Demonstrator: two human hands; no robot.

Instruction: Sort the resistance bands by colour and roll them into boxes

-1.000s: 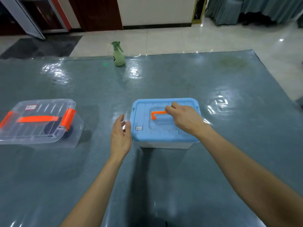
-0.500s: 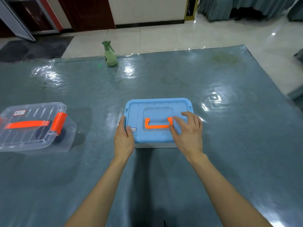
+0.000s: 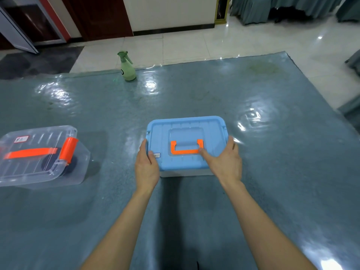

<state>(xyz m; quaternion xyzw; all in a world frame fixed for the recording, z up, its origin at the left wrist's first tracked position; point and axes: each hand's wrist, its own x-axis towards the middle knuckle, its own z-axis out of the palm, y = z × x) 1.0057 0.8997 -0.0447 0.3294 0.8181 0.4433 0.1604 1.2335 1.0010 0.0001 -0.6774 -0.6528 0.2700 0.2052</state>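
Right hand [image 3: 226, 164] now off handle [image 3: 186, 147], fingers [image 3: 231, 145] flanking blue-lidded box [image 3: 187, 133].

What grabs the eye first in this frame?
The blue-lidded box at centre, its orange handle lying flat, gripped at both sides by the left hand and right hand. Next, the clear box at far left with orange handle and latch, something dark inside. A green spray bottle stands alone at the table's far edge.
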